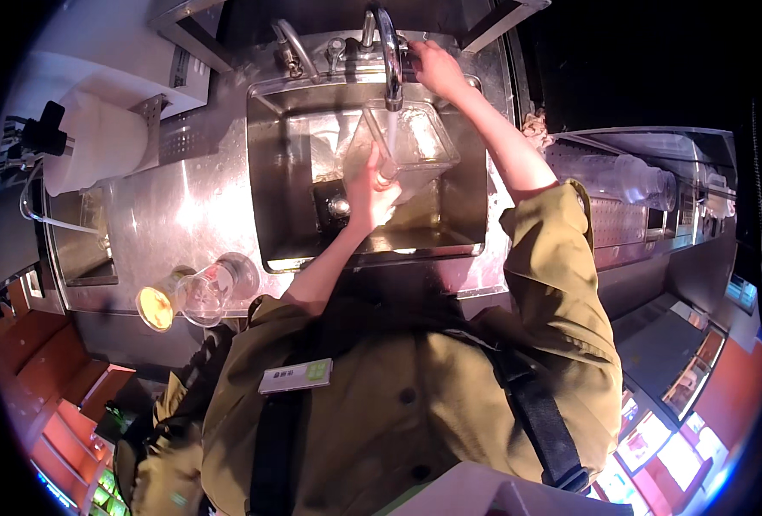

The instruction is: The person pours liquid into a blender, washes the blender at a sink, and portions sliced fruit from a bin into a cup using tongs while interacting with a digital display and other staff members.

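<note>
My left hand (pixel 372 191) grips the near side of a see-through square-sided container (pixel 428 142), tilted inside the steel sink (pixel 265 193). Above the container's rim hangs the curved chrome spout of a faucet (pixel 390 64). A pale streak below the spout looks like running water. Reaching over the sink's right side, my right hand (pixel 437 70) has its fingers closed at the faucet's right-hand handle (pixel 404 46), which they partly cover. A round drain fitting (pixel 339 206) shows on the sink bottom, left of my left hand.
A second curved faucet (pixel 295 47) stands at the back left. On the left counter, a see-through cup (pixel 212 291) and a cup with a yellowish end (pixel 157 308) are near the front edge. A large see-through jar (pixel 626 181) lies on the right.
</note>
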A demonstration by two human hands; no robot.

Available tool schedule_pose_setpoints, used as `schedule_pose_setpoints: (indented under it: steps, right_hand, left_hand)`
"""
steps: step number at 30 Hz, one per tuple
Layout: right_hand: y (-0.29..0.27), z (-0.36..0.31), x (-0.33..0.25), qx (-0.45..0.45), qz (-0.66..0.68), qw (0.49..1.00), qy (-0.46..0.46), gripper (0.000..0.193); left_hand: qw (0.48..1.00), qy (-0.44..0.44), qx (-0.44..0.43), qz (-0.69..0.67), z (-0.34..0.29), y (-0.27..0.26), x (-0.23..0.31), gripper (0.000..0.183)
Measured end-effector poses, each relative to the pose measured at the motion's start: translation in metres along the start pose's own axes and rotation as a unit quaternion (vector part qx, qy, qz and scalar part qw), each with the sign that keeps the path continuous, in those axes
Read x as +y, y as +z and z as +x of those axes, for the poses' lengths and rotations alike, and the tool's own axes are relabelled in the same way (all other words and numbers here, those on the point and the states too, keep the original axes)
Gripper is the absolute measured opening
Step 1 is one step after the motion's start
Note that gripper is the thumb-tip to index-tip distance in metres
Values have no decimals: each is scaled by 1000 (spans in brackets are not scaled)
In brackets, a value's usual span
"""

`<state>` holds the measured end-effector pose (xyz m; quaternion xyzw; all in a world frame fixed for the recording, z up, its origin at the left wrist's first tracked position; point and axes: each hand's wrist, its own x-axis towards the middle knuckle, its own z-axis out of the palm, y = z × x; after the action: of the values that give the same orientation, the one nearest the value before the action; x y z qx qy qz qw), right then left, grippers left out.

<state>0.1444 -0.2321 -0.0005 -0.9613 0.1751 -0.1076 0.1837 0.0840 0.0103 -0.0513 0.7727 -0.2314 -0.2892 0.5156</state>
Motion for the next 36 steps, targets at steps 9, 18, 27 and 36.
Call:
schedule_pose_setpoints:
  steps: [9,18,27,36]
  right_hand:
    - [-33,-42,-12,-125,429,878,172,47]
    - [-137,-331,30,298,370,821,315,34]
    - [-135,-623,136,524,303,660,445,27]
    - [-151,-856,256,428,296,594,614,21]
  left_hand:
    - [942,-150,138,-266,31,-9,-7,28]
    - [516,-484,108,-699,-6,-13,-98,19]
    - [712,-200,-123,-662,-74,-10,1,23]
    - [920,-7,-16,-392,-209,218,228,41]
